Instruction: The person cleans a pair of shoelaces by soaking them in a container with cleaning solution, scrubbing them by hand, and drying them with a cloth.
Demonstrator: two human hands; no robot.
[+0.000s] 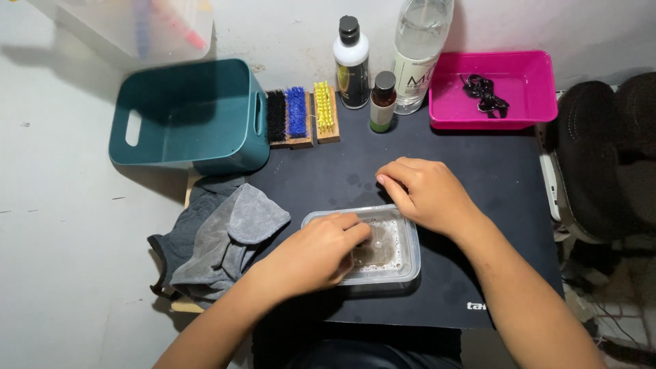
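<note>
A clear plastic tub (407, 263) holding murky, foamy water sits on a black mat (478, 171) in front of me. My left hand (311, 254) reaches into the tub with its fingers curled together in the water; whether anything is in them is hidden. My right hand (424, 191) rests on the tub's far right rim, fingers bent and together, holding the tub there.
A grey cloth (225, 239) lies crumpled left of the tub. A teal bin (191, 116) stands at the back left, three brushes (301, 116) beside it. Behind stand a white bottle (352, 65), a small brown bottle (383, 102), a clear bottle (420, 48) and a pink tray (519, 116) holding black laces (484, 92).
</note>
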